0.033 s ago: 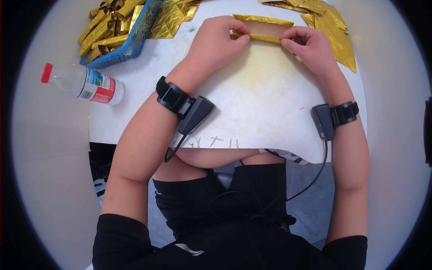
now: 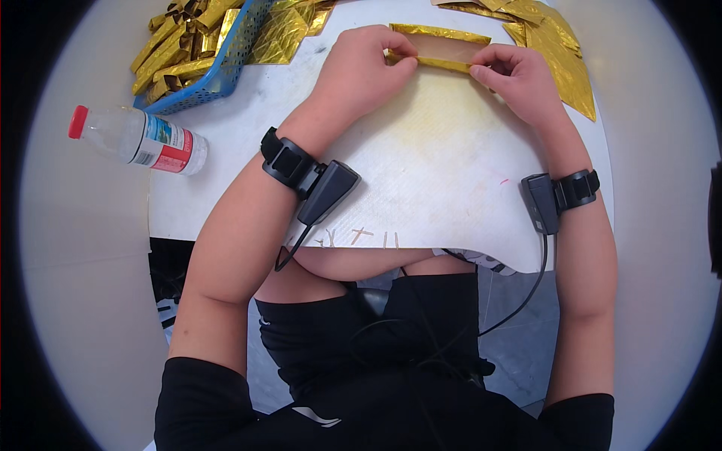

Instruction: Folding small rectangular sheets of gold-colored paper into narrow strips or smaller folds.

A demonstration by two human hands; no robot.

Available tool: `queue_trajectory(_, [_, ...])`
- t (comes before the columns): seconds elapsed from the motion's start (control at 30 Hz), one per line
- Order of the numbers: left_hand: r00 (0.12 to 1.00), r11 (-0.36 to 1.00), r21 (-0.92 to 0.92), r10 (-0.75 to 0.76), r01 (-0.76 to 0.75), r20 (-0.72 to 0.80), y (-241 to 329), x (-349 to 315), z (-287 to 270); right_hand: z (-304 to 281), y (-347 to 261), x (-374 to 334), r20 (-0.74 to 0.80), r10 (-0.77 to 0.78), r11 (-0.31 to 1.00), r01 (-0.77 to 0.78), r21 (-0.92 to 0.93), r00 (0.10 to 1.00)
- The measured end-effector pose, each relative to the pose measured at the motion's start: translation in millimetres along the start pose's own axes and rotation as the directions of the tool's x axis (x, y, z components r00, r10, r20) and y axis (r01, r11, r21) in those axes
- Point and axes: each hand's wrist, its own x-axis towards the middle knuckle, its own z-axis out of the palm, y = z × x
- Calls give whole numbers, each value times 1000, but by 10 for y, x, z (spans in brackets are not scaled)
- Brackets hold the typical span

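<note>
A sheet of gold foil paper (image 2: 444,49) lies at the far middle of the table, its plain pale side up. Its far and near long edges are folded up into narrow gold strips. At the left end of the near strip, my left hand (image 2: 374,64) is closed, thumb and forefinger pinching the fold. My right hand (image 2: 520,78) pinches the same strip near its right end, with its fingers curled. The short ends of the sheet are partly hidden behind my fingers.
A blue perforated basket (image 2: 235,56) at the far left holds several folded gold pieces (image 2: 169,52). Flat gold sheets (image 2: 280,31) lie beside it, and more sheets (image 2: 558,64) lie at the far right. A red-capped plastic bottle (image 2: 162,141) rests on its side at left. Cables hang from both wrist-worn devices.
</note>
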Motion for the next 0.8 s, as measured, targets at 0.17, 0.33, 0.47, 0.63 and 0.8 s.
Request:
queue_trajectory(0.17, [987, 989, 16, -147, 148, -59, -211, 157, -90, 32, -70, 0, 6, -20, 1000, 20, -14, 1000])
queue_trajectory(0.33, [988, 988, 34, -155, 154, 21, -188, 120, -108, -2, 32, -2, 24, 19, 1000, -20, 19, 1000])
queue_trajectory(0.47, [995, 995, -18, -95, 96, 32, -137, 98, -114, 31, -28, -5, 11, 7, 1000, -7, 13, 1000])
queue_trajectory(0.63, [994, 995, -5, -103, 103, 31, -143, 103, -96, 26, -25, -6, 30, -22, 999, 23, -35, 999])
queue_trajectory(0.8, [992, 991, -53, -118, 120, 51, -164, 106, -83, 17, -44, -10, 20, -36, 997, 37, -64, 999])
